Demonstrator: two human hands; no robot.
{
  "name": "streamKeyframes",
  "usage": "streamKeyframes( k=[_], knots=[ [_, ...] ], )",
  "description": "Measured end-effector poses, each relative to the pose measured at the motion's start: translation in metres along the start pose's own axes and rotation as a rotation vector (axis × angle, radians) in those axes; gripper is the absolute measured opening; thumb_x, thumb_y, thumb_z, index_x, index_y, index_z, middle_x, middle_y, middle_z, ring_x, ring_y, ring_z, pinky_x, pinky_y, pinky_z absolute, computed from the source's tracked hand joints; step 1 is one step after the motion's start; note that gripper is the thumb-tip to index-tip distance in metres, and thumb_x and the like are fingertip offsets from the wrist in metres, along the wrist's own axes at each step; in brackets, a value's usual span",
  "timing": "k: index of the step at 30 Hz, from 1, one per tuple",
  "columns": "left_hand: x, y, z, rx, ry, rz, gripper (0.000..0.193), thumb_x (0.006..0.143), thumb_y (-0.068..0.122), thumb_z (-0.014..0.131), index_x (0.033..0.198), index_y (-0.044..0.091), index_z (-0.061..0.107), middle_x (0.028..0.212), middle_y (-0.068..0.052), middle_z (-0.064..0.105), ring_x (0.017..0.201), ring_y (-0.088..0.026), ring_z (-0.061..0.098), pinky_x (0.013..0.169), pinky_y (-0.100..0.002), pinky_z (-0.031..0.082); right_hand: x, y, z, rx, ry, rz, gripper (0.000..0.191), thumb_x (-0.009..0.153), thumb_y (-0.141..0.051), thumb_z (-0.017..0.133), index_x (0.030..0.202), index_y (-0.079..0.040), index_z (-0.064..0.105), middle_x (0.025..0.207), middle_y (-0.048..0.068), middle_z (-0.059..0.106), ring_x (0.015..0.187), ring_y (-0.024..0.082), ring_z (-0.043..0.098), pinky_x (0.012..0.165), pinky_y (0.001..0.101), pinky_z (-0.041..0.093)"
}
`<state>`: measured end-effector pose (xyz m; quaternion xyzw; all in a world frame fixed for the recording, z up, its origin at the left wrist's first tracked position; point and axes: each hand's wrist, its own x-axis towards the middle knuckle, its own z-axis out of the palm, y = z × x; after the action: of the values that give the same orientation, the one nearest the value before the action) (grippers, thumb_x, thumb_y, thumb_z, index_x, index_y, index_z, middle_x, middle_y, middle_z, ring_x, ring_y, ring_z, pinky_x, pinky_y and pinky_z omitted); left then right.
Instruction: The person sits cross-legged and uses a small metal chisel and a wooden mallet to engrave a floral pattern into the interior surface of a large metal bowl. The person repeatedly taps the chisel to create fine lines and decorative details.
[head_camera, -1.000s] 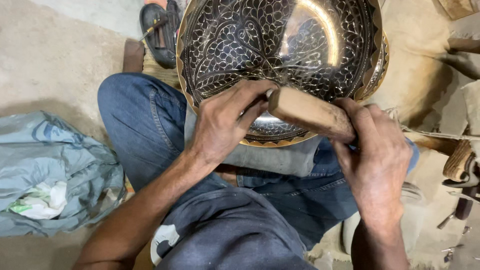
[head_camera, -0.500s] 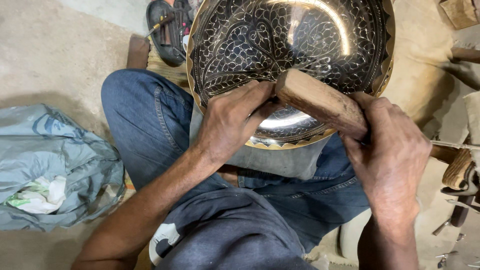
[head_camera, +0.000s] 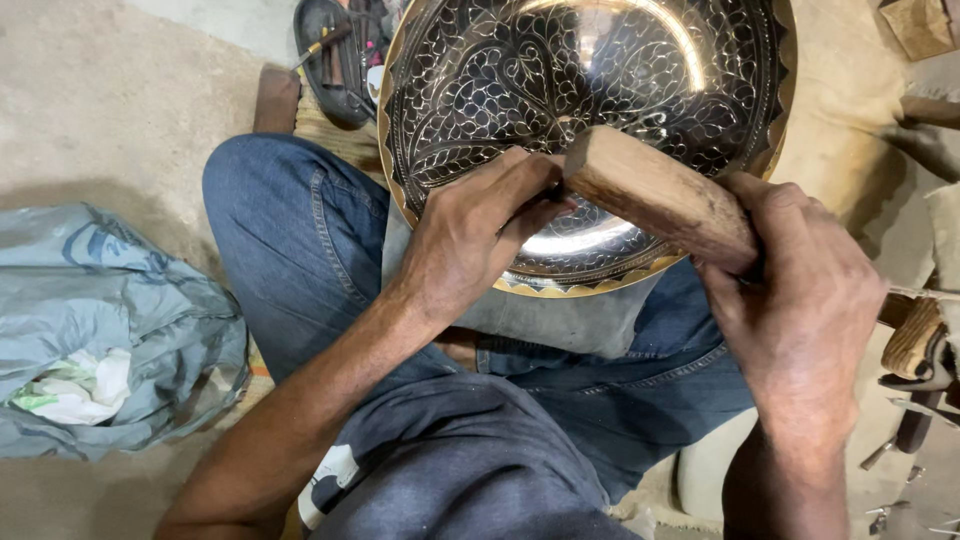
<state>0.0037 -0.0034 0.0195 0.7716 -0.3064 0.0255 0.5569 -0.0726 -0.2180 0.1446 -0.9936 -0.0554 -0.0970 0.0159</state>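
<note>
Two hands busy over large round engraved brass dish (head_camera: 590, 120) propped on lap: left hand (head_camera: 475, 235) pinched around small tool against its rim, right hand (head_camera: 795, 300) gripping brown wooden block (head_camera: 655, 195). Best kept light, square, steady.

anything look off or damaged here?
Nothing stands out. The engraved metal plate rests tilted on the lap, its pattern unbroken where visible. The left hand presses on it; the right hand grips a wooden block.
</note>
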Motion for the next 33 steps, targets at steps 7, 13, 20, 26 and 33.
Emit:
streamKeyframes(
  k=[7,13,20,26,33],
  knots=[
    [-0.003,-0.003,0.001,-0.007,0.005,-0.03,0.031,0.1,0.012,0.068,0.129,0.007,0.061,0.111,-0.006,0.069,0.1,-0.017,0.074,0.086,-0.028,0.067,-0.005,0.004,-0.001,-0.093,0.012,-0.028,0.035,0.09,0.001,0.085,0.119,-0.002,0.066,0.1,0.014,0.073,0.079,0.024,0.069,0.071,0.0359,0.055],
    [-0.003,-0.002,0.0,-0.019,0.035,0.016,0.032,0.102,0.011,0.07,0.132,0.01,0.061,0.117,-0.007,0.071,0.104,-0.02,0.075,0.09,-0.031,0.067,-0.003,0.01,-0.005,-0.185,-0.011,-0.057,0.04,0.083,-0.005,0.085,0.117,0.0,0.066,0.091,0.015,0.067,0.078,0.028,0.067,0.072,0.041,0.056],
    [-0.003,0.002,-0.004,-0.017,0.007,-0.015,0.03,0.101,0.011,0.071,0.13,0.01,0.063,0.111,-0.003,0.072,0.099,-0.017,0.075,0.088,-0.03,0.067,-0.01,0.009,-0.002,-0.051,-0.031,0.001,0.044,0.081,-0.006,0.084,0.119,0.0,0.064,0.09,0.015,0.065,0.079,0.031,0.066,0.073,0.0409,0.054],
    [-0.001,0.005,-0.003,-0.009,-0.005,-0.041,0.029,0.102,0.014,0.07,0.13,0.013,0.064,0.101,-0.001,0.068,0.09,-0.014,0.073,0.082,-0.026,0.067,-0.012,0.008,0.003,-0.011,-0.019,0.019,0.038,0.086,-0.002,0.084,0.117,0.002,0.062,0.091,0.016,0.066,0.077,0.029,0.066,0.073,0.041,0.054],
    [-0.002,0.005,-0.005,-0.007,0.011,-0.013,0.028,0.104,0.015,0.069,0.131,0.012,0.063,0.109,-0.001,0.069,0.097,-0.014,0.074,0.087,-0.027,0.066,-0.014,0.008,0.001,-0.107,-0.076,0.011,0.045,0.073,-0.002,0.085,0.111,0.004,0.061,0.091,0.019,0.066,0.079,0.032,0.066,0.075,0.0435,0.056]
  ],
)
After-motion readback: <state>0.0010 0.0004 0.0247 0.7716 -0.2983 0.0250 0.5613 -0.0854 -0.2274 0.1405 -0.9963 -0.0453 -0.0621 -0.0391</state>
